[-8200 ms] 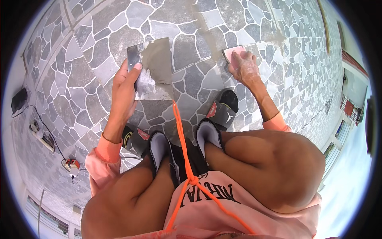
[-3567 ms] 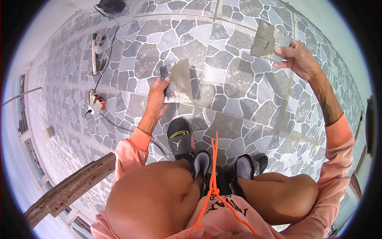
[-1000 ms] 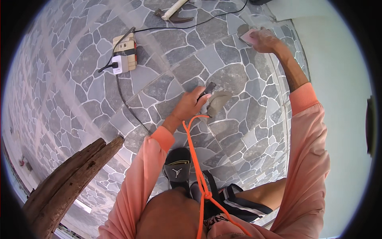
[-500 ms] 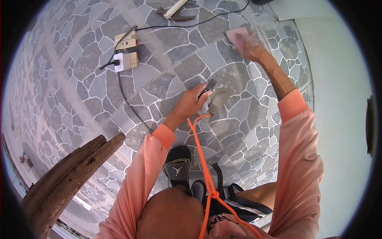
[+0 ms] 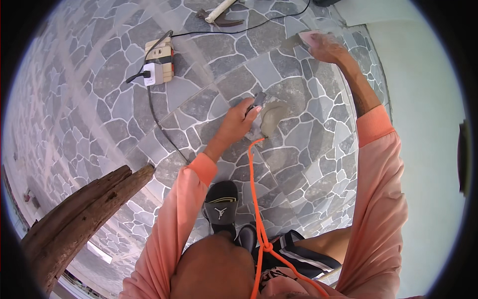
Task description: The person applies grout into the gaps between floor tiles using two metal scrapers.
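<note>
My left hand point(image 5: 235, 120) is closed round the dark handle point(image 5: 256, 102) of a flat trowel-like tool, held low over the stone-patterned floor. A mound of grey-beige paste point(image 5: 273, 119) sits on its plate, which is partly hidden. Farther off to the right, my right hand point(image 5: 328, 49) grips a flat pink pad point(image 5: 309, 37) against the tiles near the wall. A dark damp-looking smear point(image 5: 289, 45) lies just left of the pad. The orange drawstring point(image 5: 252, 172) hangs down from my clothing, its tip overlapping the near edge of the paste in view.
A beige power strip point(image 5: 160, 60) with a white plug adapter point(image 5: 149, 74) lies at the left, its black cable point(image 5: 239, 32) crossing the floor. Beyond is a hammer point(image 5: 219, 16). A weathered timber post point(image 5: 89, 219) juts in at lower left; a pale wall point(image 5: 418, 124) runs along the right.
My right hand has slid the pink pad right and slightly away, uncovering the dark smear. My left hand and its tool have shifted only slightly. The drawstring has swung, its two strands now overlapping.
</note>
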`<state>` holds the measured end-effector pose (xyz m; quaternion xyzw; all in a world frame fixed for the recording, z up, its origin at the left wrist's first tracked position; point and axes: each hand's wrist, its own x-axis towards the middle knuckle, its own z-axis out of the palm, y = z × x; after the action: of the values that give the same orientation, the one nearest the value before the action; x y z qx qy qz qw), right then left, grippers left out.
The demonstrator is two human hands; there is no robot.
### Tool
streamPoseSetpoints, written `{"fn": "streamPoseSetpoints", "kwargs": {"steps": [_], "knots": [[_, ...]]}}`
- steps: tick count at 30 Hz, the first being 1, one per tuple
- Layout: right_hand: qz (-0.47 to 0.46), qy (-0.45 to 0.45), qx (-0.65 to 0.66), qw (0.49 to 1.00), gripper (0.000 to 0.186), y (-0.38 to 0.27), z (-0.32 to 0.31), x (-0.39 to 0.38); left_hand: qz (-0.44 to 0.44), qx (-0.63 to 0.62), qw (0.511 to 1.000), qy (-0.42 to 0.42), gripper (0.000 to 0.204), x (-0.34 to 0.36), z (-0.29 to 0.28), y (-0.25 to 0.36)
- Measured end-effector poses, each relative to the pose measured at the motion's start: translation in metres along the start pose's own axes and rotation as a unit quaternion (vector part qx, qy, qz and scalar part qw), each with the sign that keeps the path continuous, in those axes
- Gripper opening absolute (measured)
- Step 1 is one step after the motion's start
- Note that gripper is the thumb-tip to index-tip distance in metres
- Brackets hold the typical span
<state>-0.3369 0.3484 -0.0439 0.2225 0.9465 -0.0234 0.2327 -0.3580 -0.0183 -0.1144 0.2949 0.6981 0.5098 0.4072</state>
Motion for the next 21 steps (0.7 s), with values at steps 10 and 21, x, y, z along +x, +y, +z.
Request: {"fn": "streamPoseSetpoints", "kwargs": {"steps": [10, 21], "knots": [[0.006, -0.092, -0.106, 0.99, 0.046, 0.024, -0.027, 0.015, 0.029, -0.008, 0.999, 0.023, 0.031, -0.002, -0.002, -0.007], [0.02, -0.186, -0.163, 0.969, 0.046, 0.02, -0.035, 0.016, -0.017, -0.032, 0.999, 0.016, 0.029, -0.002, -0.006, -0.007]]}}
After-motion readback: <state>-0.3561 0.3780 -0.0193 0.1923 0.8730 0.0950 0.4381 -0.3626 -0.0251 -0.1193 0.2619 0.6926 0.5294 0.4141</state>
